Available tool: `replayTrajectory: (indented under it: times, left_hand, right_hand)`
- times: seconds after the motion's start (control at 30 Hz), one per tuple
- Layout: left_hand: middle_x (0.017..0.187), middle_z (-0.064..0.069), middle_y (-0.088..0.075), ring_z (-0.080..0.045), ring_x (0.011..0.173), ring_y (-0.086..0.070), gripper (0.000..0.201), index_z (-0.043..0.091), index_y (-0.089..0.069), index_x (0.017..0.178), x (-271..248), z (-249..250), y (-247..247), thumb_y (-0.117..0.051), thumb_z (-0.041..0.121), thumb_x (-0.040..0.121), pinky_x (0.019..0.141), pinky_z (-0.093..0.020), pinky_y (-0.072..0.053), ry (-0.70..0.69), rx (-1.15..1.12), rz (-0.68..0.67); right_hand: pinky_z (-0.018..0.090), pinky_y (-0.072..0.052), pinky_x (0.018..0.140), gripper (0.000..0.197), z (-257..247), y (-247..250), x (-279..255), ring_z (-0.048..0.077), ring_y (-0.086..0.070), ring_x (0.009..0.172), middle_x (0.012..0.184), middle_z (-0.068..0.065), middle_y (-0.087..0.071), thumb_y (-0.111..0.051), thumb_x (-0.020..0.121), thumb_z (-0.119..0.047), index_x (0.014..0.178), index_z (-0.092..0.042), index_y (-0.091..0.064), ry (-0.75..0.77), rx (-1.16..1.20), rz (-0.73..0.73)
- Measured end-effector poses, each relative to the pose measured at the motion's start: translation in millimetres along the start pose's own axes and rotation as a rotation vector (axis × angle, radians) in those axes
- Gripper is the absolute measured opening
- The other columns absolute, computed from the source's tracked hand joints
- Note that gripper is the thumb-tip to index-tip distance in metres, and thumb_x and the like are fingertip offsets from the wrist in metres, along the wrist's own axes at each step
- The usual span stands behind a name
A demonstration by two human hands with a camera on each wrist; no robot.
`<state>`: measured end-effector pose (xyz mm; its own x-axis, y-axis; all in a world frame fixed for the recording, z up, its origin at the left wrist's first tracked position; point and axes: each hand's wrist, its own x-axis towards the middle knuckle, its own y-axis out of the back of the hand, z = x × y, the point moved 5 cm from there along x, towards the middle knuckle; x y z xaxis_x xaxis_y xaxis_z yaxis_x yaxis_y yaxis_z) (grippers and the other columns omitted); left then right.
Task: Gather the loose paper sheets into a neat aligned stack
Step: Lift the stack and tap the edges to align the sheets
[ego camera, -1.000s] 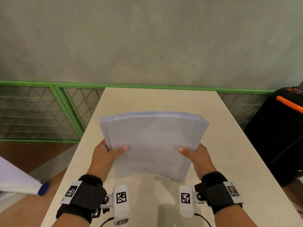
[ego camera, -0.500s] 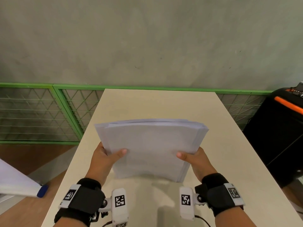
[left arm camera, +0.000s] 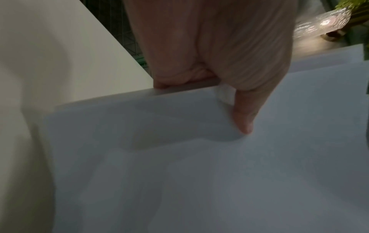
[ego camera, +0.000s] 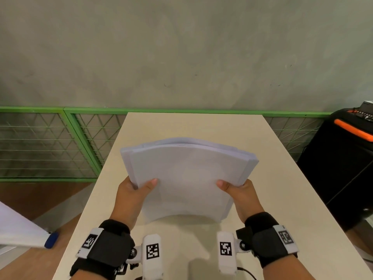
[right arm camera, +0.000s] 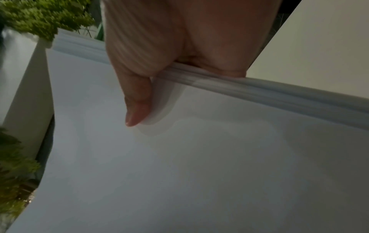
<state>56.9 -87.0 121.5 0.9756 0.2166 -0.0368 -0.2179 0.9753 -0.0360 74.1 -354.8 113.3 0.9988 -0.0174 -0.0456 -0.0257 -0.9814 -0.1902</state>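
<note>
Paper sheets (ego camera: 187, 178), a thick white bundle, are held up above the near half of the beige table (ego camera: 282, 178), bowed into an arch toward the onlooker. The left hand (ego camera: 131, 197) grasps the bundle's left edge, thumb on top and fingers hidden beneath; the right hand (ego camera: 241, 194) grasps the right edge the same way.

To do this step well, I'd say the grip ought to loosen enough that the sheets can slide, then the bundle should stand on one edge and be tapped down on the table, first a long edge, then a short one. Squeezing hard while it is bowed would likely lock the offsets in.

The sheets are plain and unmarked, with no creases I can make out. The edges are not yet flush: the right wrist view shows the right side stepped in ridges, and at the bundle's left side a few sheets jut out past the top one.
</note>
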Motion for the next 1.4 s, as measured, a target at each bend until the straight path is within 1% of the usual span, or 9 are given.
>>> replayTrajectory:
  times: [0.13, 0.27, 0.47, 0.57, 0.8, 0.97, 1.17, 1.27, 1.4]
  left_hand:
    - [0.080, 0.009, -0.075, 0.001, 0.071, -0.068, 0.022, 0.018, -0.065, 0.096, 4.8, 8.9, -0.5, -0.071, 0.013, 0.076, 0.058, -0.012, -0.051, -0.043, -0.047, -0.047]
    - [0.095, 0.002, -0.072, -0.010, 0.082, -0.067, 0.062, 0.016, -0.062, 0.107, 10.5, 11.3, 1.7, -0.071, 0.042, 0.052, 0.064, -0.018, -0.052, -0.065, -0.098, -0.055]
    - [0.081, 0.007, -0.076, -0.006, 0.073, -0.070, 0.070, 0.021, -0.064, 0.096, 20.2, 1.5, -8.7, -0.085, 0.045, 0.033, 0.059, -0.017, -0.053, 0.008, -0.164, -0.130]
    - [0.073, 0.009, -0.076, -0.003, 0.066, -0.070, 0.056, 0.018, -0.066, 0.090, 22.3, -4.5, -17.4, -0.078, 0.034, 0.037, 0.056, -0.016, -0.053, 0.046, -0.165, -0.128]
    - [0.074, 0.011, -0.076, -0.002, 0.068, -0.069, 0.034, 0.017, -0.065, 0.089, 21.1, -3.0, -10.0, -0.074, 0.018, 0.056, 0.058, -0.015, -0.053, 0.018, -0.202, -0.090]
    - [0.076, 0.012, -0.076, -0.001, 0.069, -0.070, 0.054, 0.019, -0.065, 0.093, 17.3, -7.9, -19.7, -0.077, 0.032, 0.042, 0.057, -0.013, -0.052, 0.037, -0.156, -0.108]
    - [0.081, 0.004, -0.072, -0.014, 0.075, -0.065, 0.030, 0.018, -0.063, 0.089, 14.9, -7.8, -20.6, -0.070, 0.015, 0.060, 0.064, -0.024, -0.049, 0.066, -0.114, -0.025]
    - [0.092, -0.004, -0.069, -0.022, 0.083, -0.063, 0.029, 0.016, -0.063, 0.094, 9.7, 1.4, -20.8, -0.072, 0.011, 0.067, 0.068, -0.027, -0.048, 0.039, -0.099, -0.017]
    - [0.095, 0.000, -0.070, -0.004, 0.074, -0.068, 0.033, 0.017, -0.064, 0.098, 10.6, 23.2, -23.4, -0.072, 0.019, 0.067, 0.060, -0.014, -0.051, -0.058, -0.090, -0.025]
  right_hand:
    - [0.023, -0.057, 0.064, 0.068, -11.3, 3.5, 2.6, 0.009, -0.071, 0.074, 0.076, -0.006, -0.077, -0.087, 0.021, -0.058, 0.076, -0.022, -0.073, 0.035, 0.007, -0.015]
    - [0.020, -0.056, 0.062, 0.054, -12.9, 5.2, 2.5, 0.011, -0.070, 0.073, 0.075, -0.005, -0.076, -0.087, 0.030, -0.045, 0.077, -0.021, -0.073, 0.041, 0.000, -0.038]
    - [0.027, -0.055, 0.069, 0.080, 0.3, -2.3, 9.5, 0.015, -0.070, 0.082, 0.085, -0.002, -0.075, -0.089, 0.021, -0.052, 0.091, -0.021, -0.068, -0.017, -0.019, -0.044]
    - [0.028, -0.053, 0.069, 0.060, 7.7, -8.9, 11.2, 0.021, -0.068, 0.083, 0.086, 0.001, -0.073, -0.084, 0.033, -0.035, 0.088, -0.019, -0.068, -0.037, -0.012, -0.031]
    - [0.020, -0.054, 0.061, 0.064, 5.4, -0.7, 9.6, 0.011, -0.069, 0.073, 0.077, -0.006, -0.075, -0.087, 0.030, -0.045, 0.085, -0.020, -0.069, 0.010, 0.024, 0.011]
    - [0.028, -0.054, 0.071, 0.080, 9.3, -10.0, 10.5, 0.015, -0.069, 0.082, 0.091, 0.000, -0.073, -0.088, 0.027, -0.051, 0.096, -0.018, -0.066, -0.005, -0.018, -0.004]
    - [0.022, -0.054, 0.064, 0.019, 6.2, -6.4, 8.5, 0.021, -0.065, 0.079, 0.084, -0.001, -0.071, -0.073, 0.071, -0.010, 0.086, -0.020, -0.065, 0.006, -0.033, 0.081]
    - [0.028, -0.054, 0.067, 0.016, -2.5, -6.2, 3.9, 0.022, -0.065, 0.077, 0.081, -0.001, -0.072, -0.072, 0.072, -0.008, 0.083, -0.019, -0.066, 0.018, -0.044, 0.104]
    - [0.020, -0.053, 0.060, 0.018, -27.6, -4.4, 2.8, 0.012, -0.066, 0.072, 0.081, -0.003, -0.072, -0.069, 0.078, -0.006, 0.088, -0.022, -0.065, 0.127, -0.038, 0.104]
